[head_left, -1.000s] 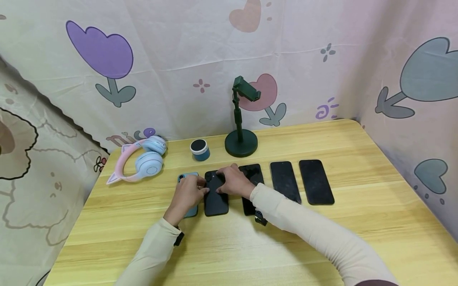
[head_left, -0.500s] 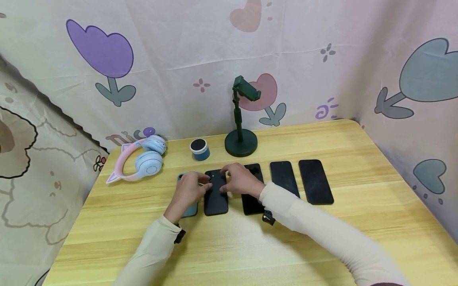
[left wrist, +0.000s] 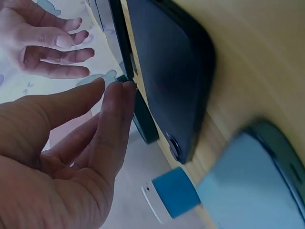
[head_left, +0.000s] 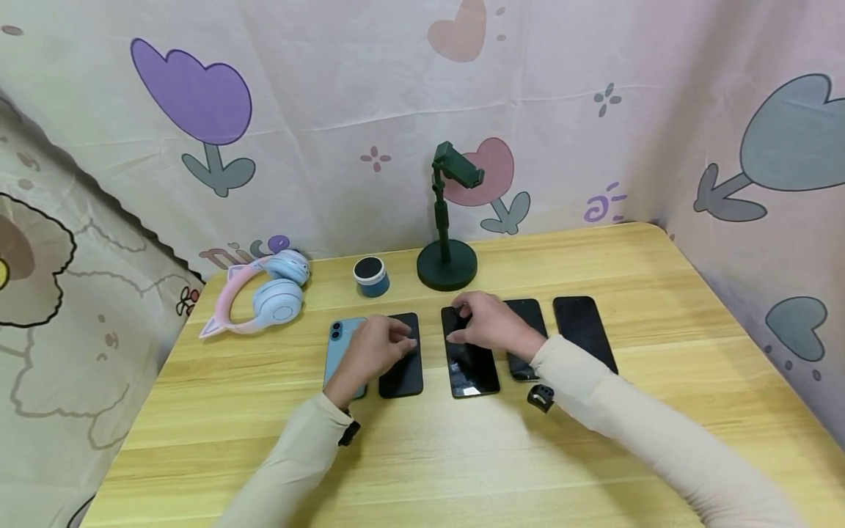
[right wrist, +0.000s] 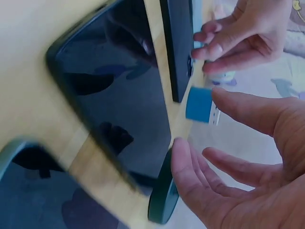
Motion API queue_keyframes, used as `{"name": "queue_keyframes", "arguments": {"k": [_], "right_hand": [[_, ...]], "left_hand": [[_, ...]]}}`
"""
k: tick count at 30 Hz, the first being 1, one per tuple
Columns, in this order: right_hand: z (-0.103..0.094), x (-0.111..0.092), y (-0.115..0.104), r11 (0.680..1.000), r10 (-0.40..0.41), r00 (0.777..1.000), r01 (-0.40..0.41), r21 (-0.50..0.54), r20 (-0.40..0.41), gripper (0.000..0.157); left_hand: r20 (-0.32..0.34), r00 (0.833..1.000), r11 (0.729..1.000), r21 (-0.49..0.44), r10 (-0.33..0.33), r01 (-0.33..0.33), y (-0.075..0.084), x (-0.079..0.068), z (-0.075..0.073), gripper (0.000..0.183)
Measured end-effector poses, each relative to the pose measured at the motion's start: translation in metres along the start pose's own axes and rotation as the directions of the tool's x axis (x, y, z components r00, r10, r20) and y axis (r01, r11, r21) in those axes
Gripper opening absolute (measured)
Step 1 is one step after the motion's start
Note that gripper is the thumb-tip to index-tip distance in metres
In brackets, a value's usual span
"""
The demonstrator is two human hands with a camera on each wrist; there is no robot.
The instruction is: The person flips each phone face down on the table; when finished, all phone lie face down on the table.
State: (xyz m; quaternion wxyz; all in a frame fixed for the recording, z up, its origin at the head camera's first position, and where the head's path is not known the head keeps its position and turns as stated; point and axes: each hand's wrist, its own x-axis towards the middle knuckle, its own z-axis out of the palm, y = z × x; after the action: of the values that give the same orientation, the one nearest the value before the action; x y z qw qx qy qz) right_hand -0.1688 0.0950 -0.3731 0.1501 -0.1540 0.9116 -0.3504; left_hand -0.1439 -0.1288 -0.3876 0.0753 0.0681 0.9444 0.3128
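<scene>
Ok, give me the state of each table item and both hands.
Blue phone: flat, camera side up
Leftmost black phone: flat, camera side up
Middle phone: flat, screen up, dark
Fourth phone from left: flat, partly hidden
Rightmost phone: flat, partly hidden
Headphones: lying down
Blue cylinder: upright
Green stand: upright, head tilted
Left hand: holding nothing
Right hand: holding nothing

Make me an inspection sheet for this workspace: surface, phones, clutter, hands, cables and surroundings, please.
Surface: wooden table, pale with visible grain.
Phones: five lying in a row; from the left, a blue phone camera side up, then four dark phones.
Clutter: headphones, small blue cylinder and green stand, all behind the row.
Hands: left hand over the first dark phone, right hand over the second; neither holds anything.
Cables: possibly a cord at lower left; unclear.
Surroundings: printed cloth hangs behind and at both sides.
</scene>
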Motion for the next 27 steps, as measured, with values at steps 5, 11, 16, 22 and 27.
{"name": "queue_keyframes", "arguments": {"k": [5,11,16,22,27], "right_hand": [[-0.011,-0.003,0.014,0.999,0.038,0.999,-0.038,-0.003,-0.004,0.060],[-0.016,-0.002,0.026,0.996,0.083,0.996,-0.084,-0.040,-0.026,0.060],[-0.017,0.001,0.031,0.993,0.100,0.994,-0.102,-0.061,-0.036,0.060],[-0.013,0.004,0.033,0.992,0.102,0.994,-0.104,-0.073,-0.039,0.061],[-0.008,0.009,0.034,0.992,0.104,0.994,-0.107,-0.063,-0.041,0.036]], "left_hand": [[0.017,1.000,1.000,0.003,0.023,-0.023,0.009,0.004,0.008,0.024],[0.061,0.998,1.000,0.004,0.021,-0.022,0.019,0.009,0.016,0.027],[0.086,0.996,1.000,0.021,0.013,-0.015,0.023,0.013,0.024,0.029],[0.085,0.996,0.999,0.029,0.039,-0.042,0.026,0.017,0.030,0.014],[0.094,0.993,0.997,0.025,0.070,-0.072,0.026,0.019,0.035,0.043]]}}
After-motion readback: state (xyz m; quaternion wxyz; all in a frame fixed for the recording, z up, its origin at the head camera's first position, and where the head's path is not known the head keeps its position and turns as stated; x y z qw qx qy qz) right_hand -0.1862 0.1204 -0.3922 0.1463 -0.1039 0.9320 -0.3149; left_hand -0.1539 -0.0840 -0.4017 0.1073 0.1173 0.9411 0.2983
